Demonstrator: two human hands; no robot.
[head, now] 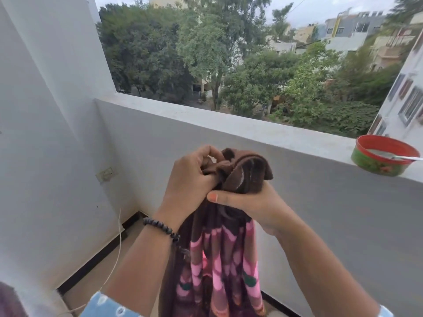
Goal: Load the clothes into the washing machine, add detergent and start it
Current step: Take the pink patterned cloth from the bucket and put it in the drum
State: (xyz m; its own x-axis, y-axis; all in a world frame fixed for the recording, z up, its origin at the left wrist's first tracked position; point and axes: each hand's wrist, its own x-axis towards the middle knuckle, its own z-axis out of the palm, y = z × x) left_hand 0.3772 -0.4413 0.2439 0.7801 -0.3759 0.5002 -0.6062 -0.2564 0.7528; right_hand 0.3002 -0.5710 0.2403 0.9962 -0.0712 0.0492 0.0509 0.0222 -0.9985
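Brown-and-pink cloth [219, 248] hangs bunched from both hands before the balcony parapet [229, 124]; left hand [190, 179] and right hand [251, 202] clench its top, open floor [96, 271] below-left.

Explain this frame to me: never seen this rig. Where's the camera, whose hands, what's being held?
One picture, from a wide-angle camera worn on a person's head, looking forward and down. No robot: these are the person's bare hands. The left hand, with a bead bracelet on the wrist, and the right hand both grip a bunched brown and pink cloth that hangs down. On the balcony ledge sits a red-rimmed bowl with a spoon. No washing machine is in view.
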